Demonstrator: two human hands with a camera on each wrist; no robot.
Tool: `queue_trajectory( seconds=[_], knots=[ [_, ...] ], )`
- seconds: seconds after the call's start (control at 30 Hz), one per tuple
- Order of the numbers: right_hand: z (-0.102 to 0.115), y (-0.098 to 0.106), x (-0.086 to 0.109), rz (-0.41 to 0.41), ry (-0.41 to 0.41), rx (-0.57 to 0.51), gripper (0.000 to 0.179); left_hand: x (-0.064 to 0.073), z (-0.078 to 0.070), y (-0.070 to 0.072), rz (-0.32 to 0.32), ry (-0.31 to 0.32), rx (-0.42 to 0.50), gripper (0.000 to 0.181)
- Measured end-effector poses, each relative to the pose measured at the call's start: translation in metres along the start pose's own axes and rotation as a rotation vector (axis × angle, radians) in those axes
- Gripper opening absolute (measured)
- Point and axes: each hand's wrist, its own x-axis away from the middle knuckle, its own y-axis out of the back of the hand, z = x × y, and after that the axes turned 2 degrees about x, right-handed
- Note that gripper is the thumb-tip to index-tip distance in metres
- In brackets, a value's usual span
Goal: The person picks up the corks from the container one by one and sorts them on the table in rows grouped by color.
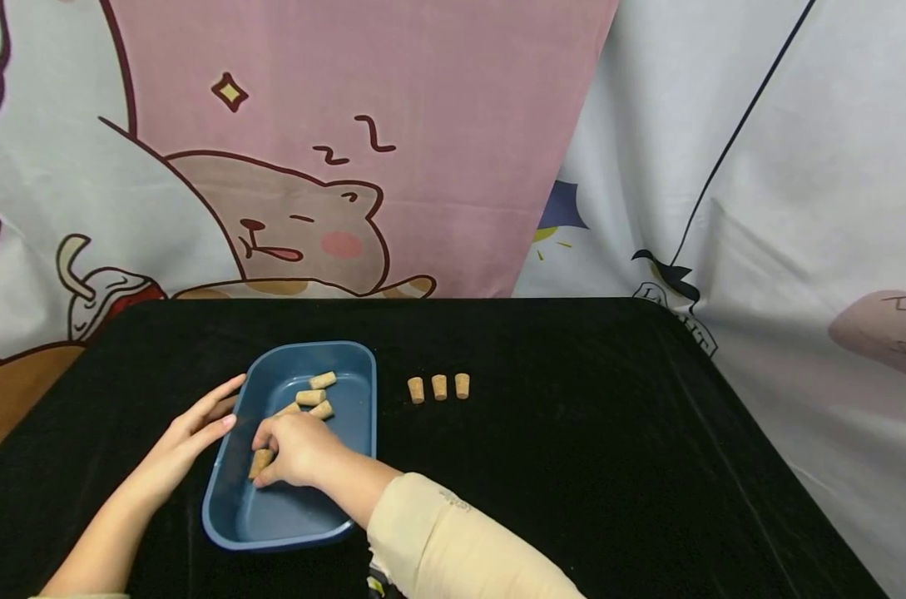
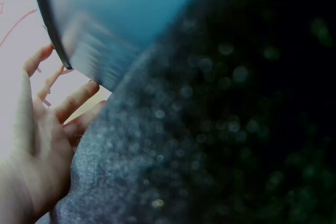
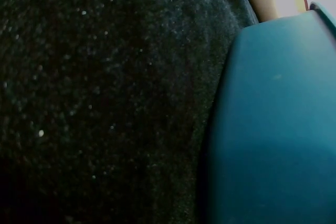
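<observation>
A blue tray (image 1: 368,416) stands on the black cloth, left of the middle in the head view. Inside it, my right hand (image 1: 299,449) pinches a cork (image 1: 261,462) between thumb and fingers near the left wall. Several other corks (image 1: 310,398) lie in the tray beyond that hand, one partly hidden by it. My left hand (image 1: 186,441) is at the tray's left side, fingers extended and fingertips at the rim. The left wrist view shows its spread fingers (image 2: 76,100) by the tray's outer wall. The right hand is out of sight in the right wrist view, where the tray wall fills the right side.
Three corks stand in a row to the right of the tray: a left one (image 1: 416,390), a middle one (image 1: 440,387) and a right one (image 1: 462,386). Black cloth (image 1: 572,466) covers the table. A printed curtain (image 1: 438,100) hangs behind its far edge.
</observation>
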Motion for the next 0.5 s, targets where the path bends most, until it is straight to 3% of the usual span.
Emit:
queue_trajectory(
  seconds=[0.5],
  knots=[
    [-0.010, 0.014, 0.009, -0.034, 0.116, -0.055, 0.031, 0.000, -0.002, -0.001, 0.002, 0.011, 0.004, 0.053]
  ],
)
